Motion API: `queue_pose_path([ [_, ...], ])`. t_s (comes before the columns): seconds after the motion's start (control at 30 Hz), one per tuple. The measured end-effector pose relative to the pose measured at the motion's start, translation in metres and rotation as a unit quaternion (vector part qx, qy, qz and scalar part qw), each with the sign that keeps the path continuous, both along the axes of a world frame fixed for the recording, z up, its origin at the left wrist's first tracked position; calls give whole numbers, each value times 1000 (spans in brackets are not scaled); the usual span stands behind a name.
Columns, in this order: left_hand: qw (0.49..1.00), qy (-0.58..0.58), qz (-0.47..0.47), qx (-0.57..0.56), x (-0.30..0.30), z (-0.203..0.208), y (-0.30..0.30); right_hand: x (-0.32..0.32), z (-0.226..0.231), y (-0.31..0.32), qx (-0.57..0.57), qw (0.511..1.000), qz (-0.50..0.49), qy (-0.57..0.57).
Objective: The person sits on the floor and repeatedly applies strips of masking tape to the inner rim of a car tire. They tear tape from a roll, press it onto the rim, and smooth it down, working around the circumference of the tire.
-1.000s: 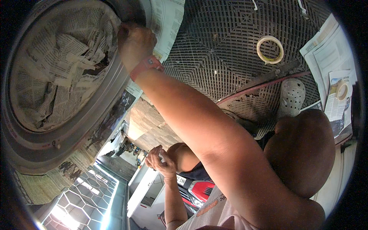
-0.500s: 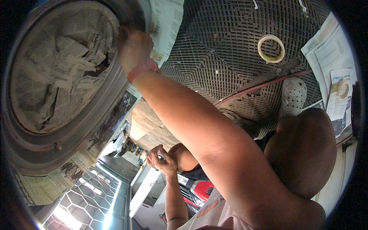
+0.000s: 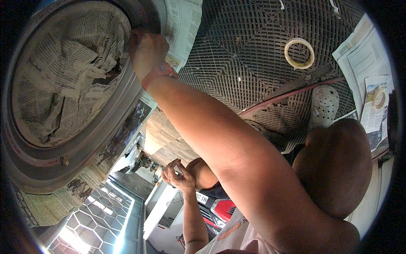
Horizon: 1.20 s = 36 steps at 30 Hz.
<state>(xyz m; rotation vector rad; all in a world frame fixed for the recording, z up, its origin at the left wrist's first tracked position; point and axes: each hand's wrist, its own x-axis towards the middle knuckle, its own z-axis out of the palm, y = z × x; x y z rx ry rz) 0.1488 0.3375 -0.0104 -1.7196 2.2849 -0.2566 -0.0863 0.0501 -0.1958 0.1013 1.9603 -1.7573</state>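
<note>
My right hand (image 3: 149,48), with a red watch (image 3: 160,75) at the wrist, is closed at the inner edge of a large grey wheel-like ring (image 3: 95,114). Its fingertips are turned away, so anything pinched under them is hidden. Crumpled, dusty newspaper (image 3: 72,76) fills the ring's round middle. Lower in the picture, my left hand (image 3: 179,178) is held beside my left knee (image 3: 205,174), away from the ring. Its fingers are curled toward the thumb; whatever lies inside them is too dark to make out.
Newspaper sheets (image 3: 184,36) lie behind the ring. A masking tape roll (image 3: 299,53) rests on the dark grid mat (image 3: 237,55), near a reddish strip (image 3: 292,96) and a pale perforated clog (image 3: 325,106). More newspaper (image 3: 359,63) carries a smaller tape roll (image 3: 379,100). A red vehicle (image 3: 223,210) stands behind me.
My right hand has shifted very slightly at the ring's edge and looks less blurred. My left hand stays in the same place.
</note>
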Motion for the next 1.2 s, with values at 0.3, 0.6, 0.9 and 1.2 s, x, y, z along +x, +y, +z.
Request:
queue_pose_path([
  [0.3,1000,-2,-21,-7,-8,-5,-10,-2,0,6,-66,993,21,-90],
  [0.6,998,12,-60,-20,2,-6,-8,-27,49,29,-75,960,112,-246],
  [0.9,999,-11,-35,-4,2,-5,-7,-19,38,26,-196,936,53,-288],
  [1.2,999,-1,-34,-10,-7,-9,-12,-49,52,30,-157,932,110,-308],
])
